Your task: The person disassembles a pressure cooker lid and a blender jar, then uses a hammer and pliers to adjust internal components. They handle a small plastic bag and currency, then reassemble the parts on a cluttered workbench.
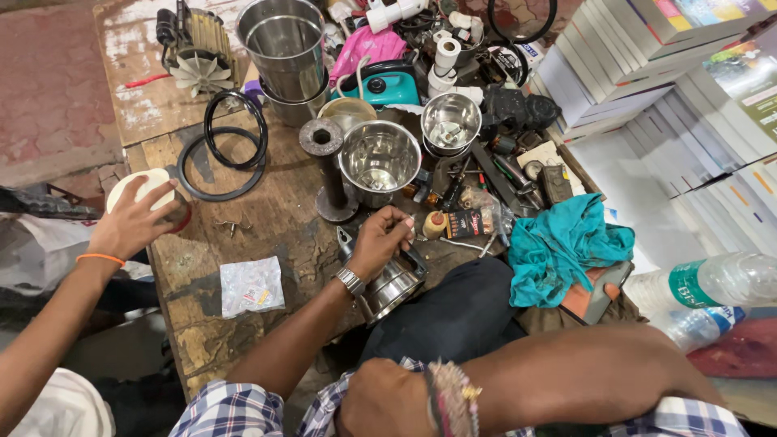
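- Left hand point(380, 239), centre of frame: fingers curled tight over the upper end of the steel jar point(394, 285). Either it grips the rim or it pinches a small part there; I cannot tell which.
- The steel jar lies tilted at the near edge of the workbench point(275, 210), half over the dark-trousered lap, with its black handle toward the hand.
- Right hand point(384, 400), bottom centre: closed in a fist against the left sleeve, arm folded across. I see nothing in it.
- Progress, my reading: the work on the jar is mid-way. It is on its side, being handled at one end and not set upright among the others. No fitted or removed part is discernible, so what remains is unclear.
- Just above the hand: an open steel bowl point(379, 158), a black post on a round foot point(328, 170), and a smaller steel cup point(451, 121).
- Right of the hand: loose tools and small parts, crowded close; then a teal cloth point(566, 243) and a water bottle point(720, 283).
- Left of the jar: a clear plastic packet point(252, 286). Upper left: black rubber rings point(235, 129).
- Another person's hand point(129, 222), left edge, orange wristband, rests on a white round lid point(144, 184), well apart from the jar.
- Obstruction: the tool clutter to the right hems in the jar.
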Action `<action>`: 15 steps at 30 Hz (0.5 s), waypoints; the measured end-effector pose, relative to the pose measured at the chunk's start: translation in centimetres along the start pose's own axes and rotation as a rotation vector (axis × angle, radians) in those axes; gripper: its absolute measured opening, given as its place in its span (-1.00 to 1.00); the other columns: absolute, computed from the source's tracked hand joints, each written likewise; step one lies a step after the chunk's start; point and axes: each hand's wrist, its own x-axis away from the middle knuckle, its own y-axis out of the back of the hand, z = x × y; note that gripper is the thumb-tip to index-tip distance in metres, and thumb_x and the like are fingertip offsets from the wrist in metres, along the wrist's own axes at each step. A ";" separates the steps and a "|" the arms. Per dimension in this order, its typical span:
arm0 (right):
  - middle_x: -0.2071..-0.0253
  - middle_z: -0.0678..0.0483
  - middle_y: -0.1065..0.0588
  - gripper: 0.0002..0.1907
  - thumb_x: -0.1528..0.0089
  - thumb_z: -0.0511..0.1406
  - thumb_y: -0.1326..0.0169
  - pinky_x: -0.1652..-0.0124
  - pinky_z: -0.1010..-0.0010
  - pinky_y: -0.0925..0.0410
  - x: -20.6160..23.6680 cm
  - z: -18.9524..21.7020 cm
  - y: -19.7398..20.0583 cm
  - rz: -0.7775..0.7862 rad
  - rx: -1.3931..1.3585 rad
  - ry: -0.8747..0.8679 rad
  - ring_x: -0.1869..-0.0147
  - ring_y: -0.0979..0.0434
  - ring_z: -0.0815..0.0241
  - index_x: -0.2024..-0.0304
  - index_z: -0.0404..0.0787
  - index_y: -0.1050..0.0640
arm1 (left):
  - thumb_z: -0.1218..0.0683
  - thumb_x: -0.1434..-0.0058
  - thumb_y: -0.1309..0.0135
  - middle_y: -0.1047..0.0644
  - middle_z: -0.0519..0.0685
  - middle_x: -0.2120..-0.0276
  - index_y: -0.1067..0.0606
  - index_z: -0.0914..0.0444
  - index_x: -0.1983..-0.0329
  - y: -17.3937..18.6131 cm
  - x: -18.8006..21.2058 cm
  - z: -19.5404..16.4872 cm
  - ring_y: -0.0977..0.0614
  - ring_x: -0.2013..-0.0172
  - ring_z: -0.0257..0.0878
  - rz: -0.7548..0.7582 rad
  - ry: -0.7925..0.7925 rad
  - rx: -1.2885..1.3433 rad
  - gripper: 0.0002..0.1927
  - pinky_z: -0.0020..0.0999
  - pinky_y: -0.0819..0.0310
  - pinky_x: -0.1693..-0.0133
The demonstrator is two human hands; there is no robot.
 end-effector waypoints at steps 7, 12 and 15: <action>0.61 0.06 -0.49 -0.84 0.03 -0.22 -0.16 0.64 0.19 -0.27 -0.8 0.9 2.0 -0.069 0.081 0.116 0.55 -0.53 0.08 0.66 -0.13 -0.61 | 0.15 -0.37 -0.10 -0.55 -0.09 0.42 -0.45 0.34 0.16 -0.3 0.0 0.4 -0.52 0.49 -0.41 -0.049 -0.072 0.034 -0.86 -0.53 -0.40 0.43; 0.52 0.14 -0.54 -0.90 -0.05 -0.23 -0.18 0.64 0.17 -0.34 0.4 0.0 6.1 -0.173 -0.159 -0.047 0.47 -0.58 0.07 0.52 -0.07 -0.64 | 0.09 -0.33 -0.14 -0.61 -0.08 0.45 -0.53 0.26 0.22 -0.9 2.6 -0.3 -0.57 0.51 -0.38 -0.219 -0.204 -0.500 -0.87 -0.47 -0.46 0.44; 0.42 0.13 -0.57 -0.87 -0.22 -0.16 -0.23 0.44 0.21 -0.40 1.1 -6.1 7.2 -0.302 -0.263 0.166 0.43 -0.61 0.09 0.27 -0.04 -0.64 | 0.08 -0.29 -0.20 -0.63 -0.03 0.41 -0.58 0.27 0.23 -0.8 4.0 -0.7 -0.60 0.44 -0.29 -0.350 -0.461 -0.681 -0.86 -0.37 -0.49 0.36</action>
